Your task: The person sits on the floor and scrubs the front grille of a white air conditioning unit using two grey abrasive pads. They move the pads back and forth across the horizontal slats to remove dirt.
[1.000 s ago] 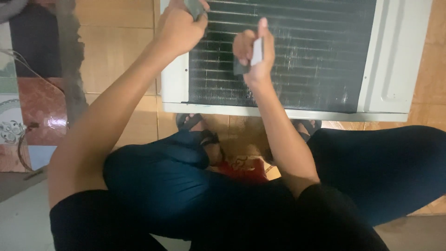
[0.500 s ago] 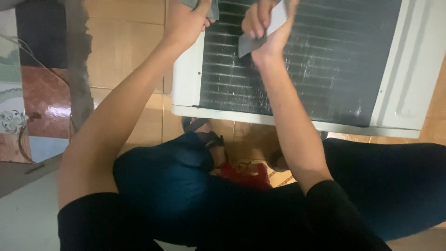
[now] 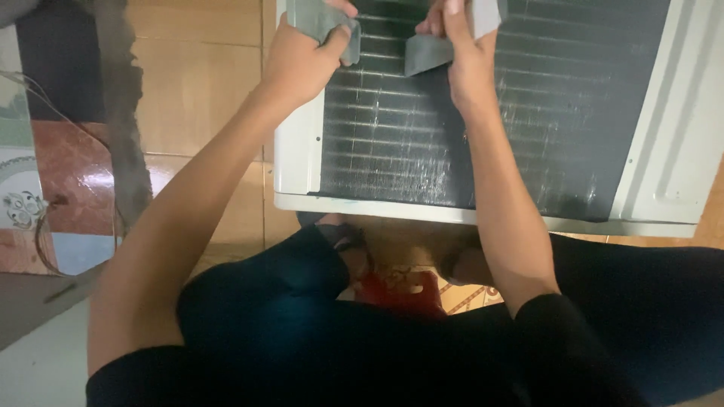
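Grip, both hands: your left hand [image 3: 302, 56] is closed on a grey piece of tape [image 3: 320, 22], thumb on top and fingers curled under it; your right hand [image 3: 464, 45] pinches a second grey strip [image 3: 430, 53] between thumb and fingers, its loose end hanging down to the left over the fins. Whether the two grey pieces are joined above the picture's top edge cannot be told. Nearest to you: your dark-clad legs [image 3: 302, 316], folded, with a red patterned item [image 3: 403, 290] lying on the floor between them. Both forearms run up from there to the unit. Next out: a white air-conditioner unit [image 3: 298, 162] lying flat on the tan tiled floor [image 3: 196, 98], its near edge just beyond your knees. Its dark finned coil [image 3: 407, 143] faces up, with pale scuffs across the fins, and both hands hover over the far part of that coil. White casing [image 3: 679, 136] frames the coil on the right. Farther left: a dark grey strip [image 3: 121, 113], thin wires [image 3: 45, 113] and colourful patterned tiles [image 3: 30, 203].
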